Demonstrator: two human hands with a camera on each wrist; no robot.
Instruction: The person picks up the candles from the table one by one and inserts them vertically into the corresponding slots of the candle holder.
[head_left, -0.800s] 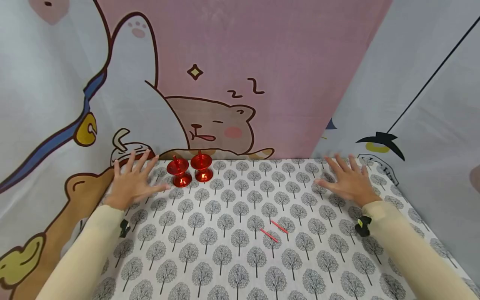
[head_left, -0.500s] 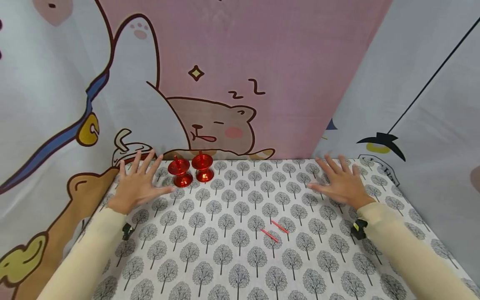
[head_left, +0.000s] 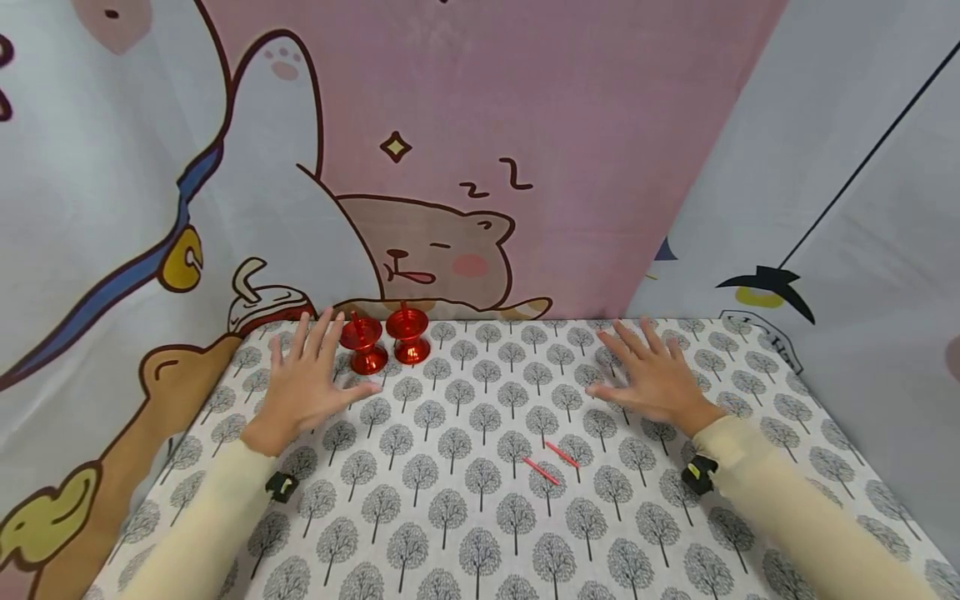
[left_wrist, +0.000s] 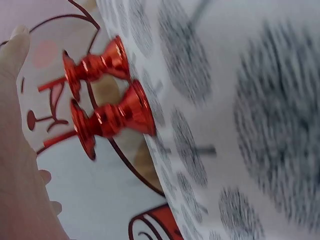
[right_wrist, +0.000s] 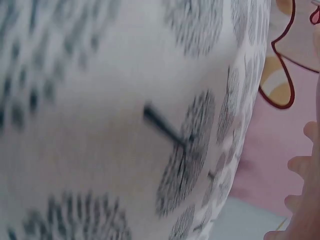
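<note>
Two shiny red candle holders, a left one (head_left: 367,343) and a right one (head_left: 410,335), stand upright side by side at the back left of the table, each with a thin red spike or stick rising from its dish. My left hand (head_left: 303,387), fingers spread, hovers beside the left holder and holds nothing. In the left wrist view both holders (left_wrist: 112,120) show apart from the hand. Over the right part of the table, my right hand (head_left: 656,379) is spread and holds nothing. Two thin red sticks (head_left: 542,472) lie roughly parallel on the cloth between the hands, nearer the front.
A white cloth with grey trees (head_left: 450,517) covers the table. Behind it hangs a pink and white curtain (head_left: 570,167) printed with cartoon animals, and more curtain closes in both sides. A black device (head_left: 700,474) sits on each wrist.
Both hands have moved inward toward each other, the left one coming closer to the candle holders. The holders and the red sticks stay in place on the cloth.
</note>
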